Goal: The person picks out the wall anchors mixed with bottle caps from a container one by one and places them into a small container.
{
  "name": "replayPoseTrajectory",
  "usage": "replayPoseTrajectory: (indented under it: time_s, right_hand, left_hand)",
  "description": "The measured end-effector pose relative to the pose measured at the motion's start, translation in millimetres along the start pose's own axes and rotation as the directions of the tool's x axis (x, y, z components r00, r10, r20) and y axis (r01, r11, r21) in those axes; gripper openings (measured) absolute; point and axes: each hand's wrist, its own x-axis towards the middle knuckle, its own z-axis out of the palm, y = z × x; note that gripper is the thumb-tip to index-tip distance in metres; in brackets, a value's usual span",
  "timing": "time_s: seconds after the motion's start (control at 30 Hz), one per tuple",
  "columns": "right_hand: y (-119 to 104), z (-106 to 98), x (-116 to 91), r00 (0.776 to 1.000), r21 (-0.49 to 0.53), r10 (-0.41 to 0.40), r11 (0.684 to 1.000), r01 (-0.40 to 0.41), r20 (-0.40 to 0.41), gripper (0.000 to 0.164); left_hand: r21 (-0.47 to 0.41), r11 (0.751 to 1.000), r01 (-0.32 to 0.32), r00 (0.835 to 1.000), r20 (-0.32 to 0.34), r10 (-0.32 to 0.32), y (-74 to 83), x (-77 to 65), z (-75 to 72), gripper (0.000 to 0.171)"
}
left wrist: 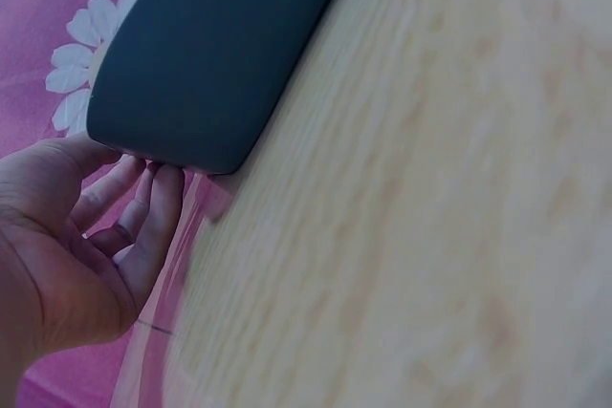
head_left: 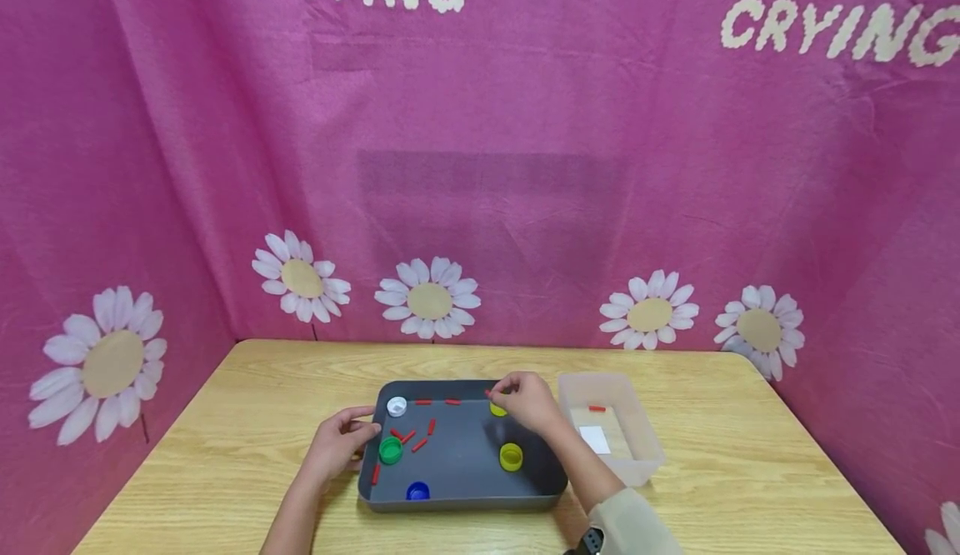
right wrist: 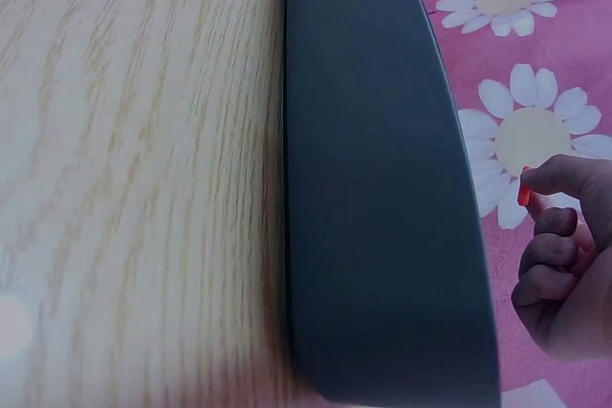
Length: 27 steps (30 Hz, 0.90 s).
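Note:
My right hand [head_left: 527, 401] pinches a small red stick [right wrist: 524, 186] between thumb and index finger, over the far right part of a dark grey tray [head_left: 465, 459]. Just below those fingertips is a yellow bottle cap [head_left: 498, 410], partly hidden by the hand. My left hand [head_left: 335, 445] holds the tray's left side, thumb at the rim and fingertips against the outer wall [left wrist: 182, 93]. Inside the tray lie a second yellow cap [head_left: 511, 457], a green cap [head_left: 391, 451], a blue cap [head_left: 417, 491], a white cap [head_left: 397, 407] and several loose red sticks [head_left: 419, 445].
Right of the tray stands a translucent plastic container [head_left: 647, 455], with one red stick [head_left: 597, 409] and a white paper piece [head_left: 595, 440] in it. Everything rests on a wood-grain table [head_left: 750, 455]. A pink flowered cloth [head_left: 487, 205] hangs behind and at the sides.

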Motion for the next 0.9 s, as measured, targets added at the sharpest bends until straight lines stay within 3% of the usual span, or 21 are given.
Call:
replayPoseTrajectory:
  time_s: [0.7, 0.9]
  right_hand:
    - [-4, -25, -13, 0.997, 0.001, 0.007, 1.0, -0.007, -0.081, 0.006]
    - [0, -36, -15, 0.992, -0.024, 0.014, 1.0, -0.017, -0.127, 0.008]
  left_hand:
    - [0.009, 1.0, 0.022, 1.0, 0.009, -0.022, 1.2, -0.2, 0.0, 0.042]
    - [-0.034, 0.999, 0.006, 1.0, 0.009, -0.006, -0.3, -0.5, 0.1, 0.042]
